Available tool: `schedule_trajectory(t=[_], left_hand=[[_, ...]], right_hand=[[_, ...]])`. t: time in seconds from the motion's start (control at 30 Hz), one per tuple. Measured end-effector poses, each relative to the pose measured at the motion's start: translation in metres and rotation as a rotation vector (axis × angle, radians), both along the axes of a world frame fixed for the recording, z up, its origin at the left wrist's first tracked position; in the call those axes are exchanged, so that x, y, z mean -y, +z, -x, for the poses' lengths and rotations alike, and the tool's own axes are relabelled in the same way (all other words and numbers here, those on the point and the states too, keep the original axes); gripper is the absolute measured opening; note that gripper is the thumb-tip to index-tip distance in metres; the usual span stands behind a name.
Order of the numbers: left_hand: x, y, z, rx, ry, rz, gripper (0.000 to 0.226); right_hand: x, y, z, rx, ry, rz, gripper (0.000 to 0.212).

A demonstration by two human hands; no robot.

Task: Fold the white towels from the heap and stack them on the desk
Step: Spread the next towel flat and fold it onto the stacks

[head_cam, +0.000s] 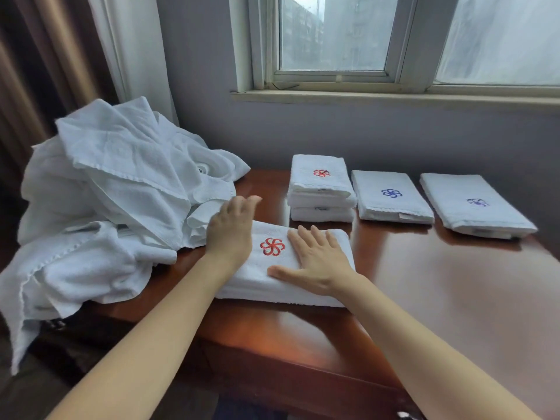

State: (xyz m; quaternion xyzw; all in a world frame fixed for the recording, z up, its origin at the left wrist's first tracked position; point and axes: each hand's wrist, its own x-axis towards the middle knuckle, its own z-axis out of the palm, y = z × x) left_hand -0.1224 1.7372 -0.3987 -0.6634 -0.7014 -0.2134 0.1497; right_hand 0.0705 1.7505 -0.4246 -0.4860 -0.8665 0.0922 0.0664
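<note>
Centrally, a folded towel [260, 277] with a red emblem is pressed flat on the desk [424, 283] by the right hand [318, 265], fingers straight and spread, while its left end, beside the heap [106, 192], is touched by the loosely bent, empty left hand [231, 234].

A folded towel [260, 275] with a red flower emblem lies near the front of the red-brown desk [439, 283]. The right hand [318, 262] presses flat on it, fingers straight and spread. The left hand [231, 231] sits over the towel's left end, fingers loosely bent and holding nothing, just beside the heap [115, 183] of crumpled white towels, which spills over the desk's left edge. Further back stand a stack [321, 186] with a red emblem on top and, to its right, two single folded towels with blue emblems: the middle towel [392, 207] and the far towel [475, 216].
</note>
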Motion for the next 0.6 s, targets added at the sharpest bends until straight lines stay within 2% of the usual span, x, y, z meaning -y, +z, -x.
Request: schedule_trajectory(t=[0.03, 0.1, 0.17, 0.27, 0.43, 0.6], left_hand=[[-0.001, 0.000, -0.006, 0.025, -0.121, 0.007, 0.046], [-0.003, -0.008, -0.016, 0.078, -0.249, 0.141, 0.036], [-0.004, -0.019, -0.015, 0.078, -0.197, 0.311, 0.042], [-0.010, -0.021, -0.003, 0.147, -0.136, 0.415, 0.046], [-0.013, -0.017, 0.007, 0.372, -0.221, 0.446, 0.043], [-0.007, -0.020, 0.001, 0.317, -0.153, 0.421, 0.045]], right_hand=[[0.000, -0.001, 0.000, 0.000, 0.000, -0.002, 0.106], [0.000, -0.003, -0.001, 0.002, -0.005, -0.008, 0.107], [0.001, -0.006, -0.004, 0.002, -0.024, -0.014, 0.107], [0.000, -0.008, -0.007, -0.011, -0.059, -0.010, 0.105], [0.005, -0.004, -0.011, -0.063, -0.048, -0.018, 0.089], [0.028, -0.008, -0.026, -0.069, 0.199, -0.201, 0.073]])
